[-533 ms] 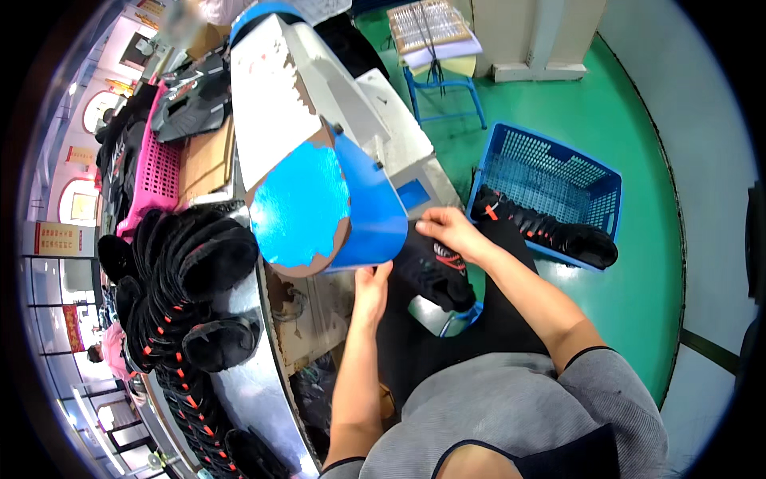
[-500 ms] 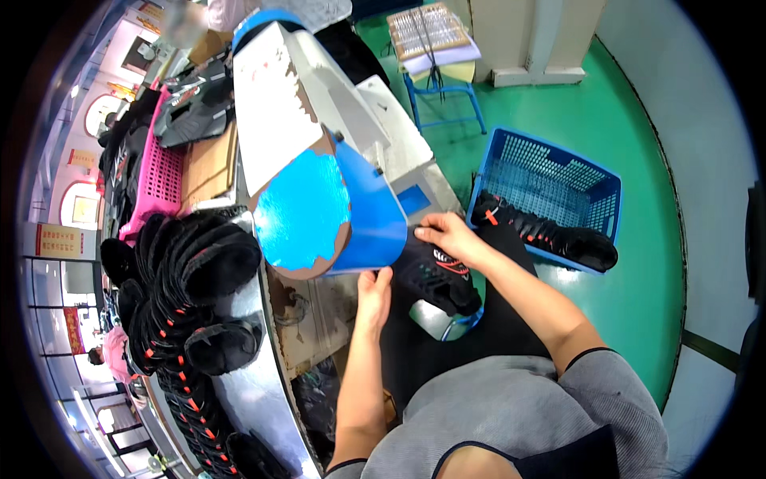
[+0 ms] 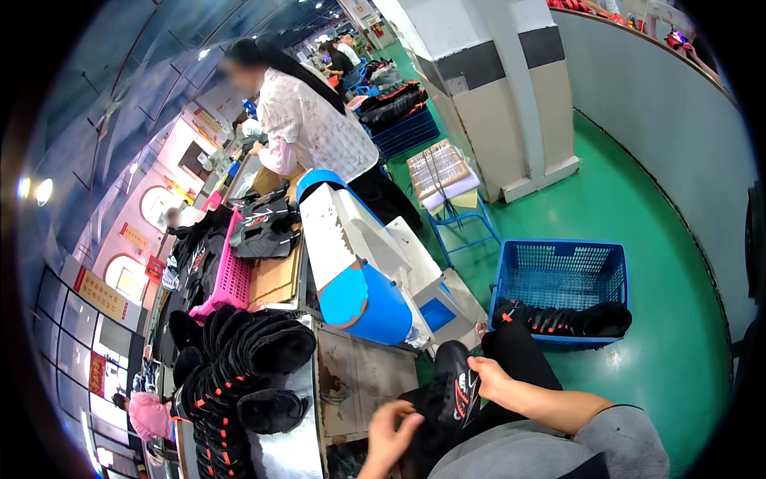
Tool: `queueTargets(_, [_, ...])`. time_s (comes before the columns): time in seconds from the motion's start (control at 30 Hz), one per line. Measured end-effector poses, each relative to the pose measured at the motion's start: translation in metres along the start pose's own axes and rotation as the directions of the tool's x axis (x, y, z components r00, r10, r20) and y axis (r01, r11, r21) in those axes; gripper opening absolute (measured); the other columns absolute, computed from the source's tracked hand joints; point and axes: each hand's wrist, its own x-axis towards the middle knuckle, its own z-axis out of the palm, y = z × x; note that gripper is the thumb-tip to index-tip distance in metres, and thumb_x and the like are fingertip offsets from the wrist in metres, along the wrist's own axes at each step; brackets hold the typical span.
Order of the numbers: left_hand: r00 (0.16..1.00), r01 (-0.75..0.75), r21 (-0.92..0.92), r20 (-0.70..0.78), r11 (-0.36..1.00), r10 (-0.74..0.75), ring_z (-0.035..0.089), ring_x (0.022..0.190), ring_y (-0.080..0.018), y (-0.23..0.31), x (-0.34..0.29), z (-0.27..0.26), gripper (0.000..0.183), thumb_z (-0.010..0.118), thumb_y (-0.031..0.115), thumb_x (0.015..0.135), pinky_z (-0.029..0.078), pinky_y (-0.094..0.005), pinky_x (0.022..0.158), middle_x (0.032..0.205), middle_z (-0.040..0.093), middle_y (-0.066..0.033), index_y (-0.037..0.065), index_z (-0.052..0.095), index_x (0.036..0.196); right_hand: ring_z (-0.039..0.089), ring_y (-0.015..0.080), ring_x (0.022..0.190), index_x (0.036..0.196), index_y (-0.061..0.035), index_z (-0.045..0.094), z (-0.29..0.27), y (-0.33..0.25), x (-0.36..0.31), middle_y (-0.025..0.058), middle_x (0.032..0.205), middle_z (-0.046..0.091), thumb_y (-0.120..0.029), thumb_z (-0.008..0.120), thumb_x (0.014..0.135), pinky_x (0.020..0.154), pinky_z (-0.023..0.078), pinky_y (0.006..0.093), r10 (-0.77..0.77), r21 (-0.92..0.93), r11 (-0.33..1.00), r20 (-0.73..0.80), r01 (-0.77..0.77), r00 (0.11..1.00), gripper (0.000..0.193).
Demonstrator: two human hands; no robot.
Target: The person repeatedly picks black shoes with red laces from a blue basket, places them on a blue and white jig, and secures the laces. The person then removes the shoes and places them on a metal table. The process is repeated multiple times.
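A black shoe upper [image 3: 455, 391] with red and white marks on its side rests over my lap. My right hand [image 3: 496, 382] is closed on its right edge, thumb on top. Beside its left lower edge is my left hand [image 3: 391, 435], fingers loosely bent and apart, with nothing visible in them. Just beyond the upper stands a blue-and-white machine [image 3: 359, 299]; its working end is partly hidden. On the metal-topped bench [image 3: 279, 455] to the left lie stacked black shoe uppers [image 3: 231, 383] with orange-red tabs.
Right of my knees, a blue plastic basket [image 3: 566, 267] holds a row of black uppers. Behind it stands a blue stool [image 3: 467, 231] with a tied bundle. A pink basket [image 3: 231, 267] of dark pieces sits on the bench. Past the machine stands a person in a white patterned top [image 3: 319, 120].
The view has tilted up, showing more of the room. The upper has come away from the machine toward my lap, turned upright. My left hand has let go of its edge.
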Motion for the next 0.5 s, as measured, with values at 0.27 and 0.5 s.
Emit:
queueTargets(0.27, [0.978,0.029,0.471,-0.195,0.882,0.072,0.043,0.109,-0.0418,-0.008,-0.017,0.069,0.048,0.082,0.038,0.066,0.037,-0.0467,0.092,0.113,0.051,-0.0263,0.000,0.063,0.089,0.062,0.0281,0.092,0.108,-0.0006,0.052,-0.010,-0.011,0.010,0.0124,0.102,0.061,-0.020,0.040,0.101,0.087,0.050,0.0495,-0.068,0.203,0.978,0.080,0.051,0.994,0.024])
queueTargets(0.5, [0.993,0.110,0.227,0.002,0.968,-0.114,0.042,0.113,-0.0366,-0.049,-0.013,0.024,0.035,0.080,0.028,0.068,0.036,-0.0442,0.097,0.119,0.050,-0.0188,0.006,0.066,0.090,0.048,0.0259,0.114,0.129,-0.0070,0.049,0.027,-0.069,-0.029,0.0099,0.116,0.061,-0.021,0.065,0.085,0.099,0.036,0.0395,-0.387,-0.563,0.051,0.751,0.825,0.536,0.049])
